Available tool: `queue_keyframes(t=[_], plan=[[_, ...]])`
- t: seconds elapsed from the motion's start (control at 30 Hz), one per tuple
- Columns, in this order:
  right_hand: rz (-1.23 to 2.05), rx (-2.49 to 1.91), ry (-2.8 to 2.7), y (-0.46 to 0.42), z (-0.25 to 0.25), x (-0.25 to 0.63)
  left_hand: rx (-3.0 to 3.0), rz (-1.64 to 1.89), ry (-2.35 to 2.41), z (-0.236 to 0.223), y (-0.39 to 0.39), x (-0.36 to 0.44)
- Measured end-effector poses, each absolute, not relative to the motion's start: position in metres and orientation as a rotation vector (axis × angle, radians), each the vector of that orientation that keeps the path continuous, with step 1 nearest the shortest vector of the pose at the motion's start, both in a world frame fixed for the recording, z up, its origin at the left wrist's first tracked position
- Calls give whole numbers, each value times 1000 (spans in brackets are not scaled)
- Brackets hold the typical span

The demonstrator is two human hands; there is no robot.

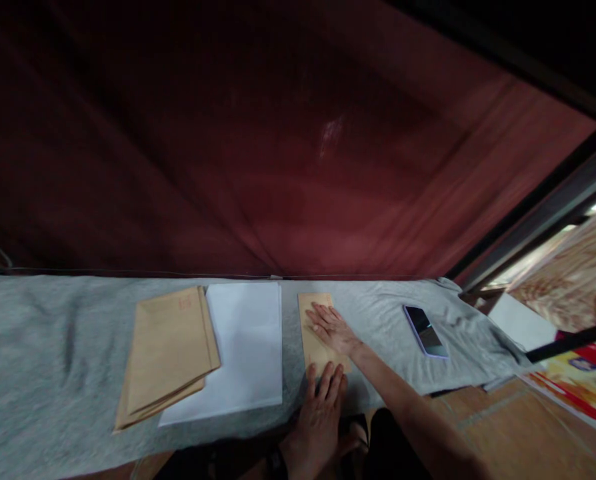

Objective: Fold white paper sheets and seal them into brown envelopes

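Head view has both our grips laid palm-down, pinching nothing: the right grip point(331, 327) rests with its fingers loosely spread across the upper part of a narrow brown envelope point(315, 347), and the left grip point(323, 400), nearer our body, sets its fingertips slightly apart over the near end. So the envelope is directly under both, flat on a grey cloth-covered worktop point(378, 307). We judge it to be light, thin paper, stiff enough to keep its shape yet easily creased, and not fragile beyond a tear or a bent corner. On that soft surface it could slide or ruck the cover, so one flat palm would serve as an anchor. We would take hold at the long left edge, bare beside the right grip, or at a far corner beyond its fingertips, with a light pinch of thumb and finger. Left of both grips, near but apart, white sheets point(248, 360) lie partly under larger brown envelopes point(173, 347) farther left. Well to the right of the right grip lies a phone point(425, 331); beyond the grips rises a dark red backdrop point(288, 213).
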State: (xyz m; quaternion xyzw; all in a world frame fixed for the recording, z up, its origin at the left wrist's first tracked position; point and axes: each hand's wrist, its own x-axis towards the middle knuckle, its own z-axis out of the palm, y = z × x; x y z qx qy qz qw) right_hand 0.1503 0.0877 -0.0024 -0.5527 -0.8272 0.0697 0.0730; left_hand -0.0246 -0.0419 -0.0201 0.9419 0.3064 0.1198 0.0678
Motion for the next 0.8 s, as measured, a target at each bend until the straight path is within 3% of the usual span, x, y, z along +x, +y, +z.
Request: queue_keyframes(t=[0.43,0.8], plan=[[65,-1898,-2279,121,-8,142,2752,326,851,-3,-41,-32],[427,-1755,-2360,30,-6,171,2799,291,868,13,-41,-33]])
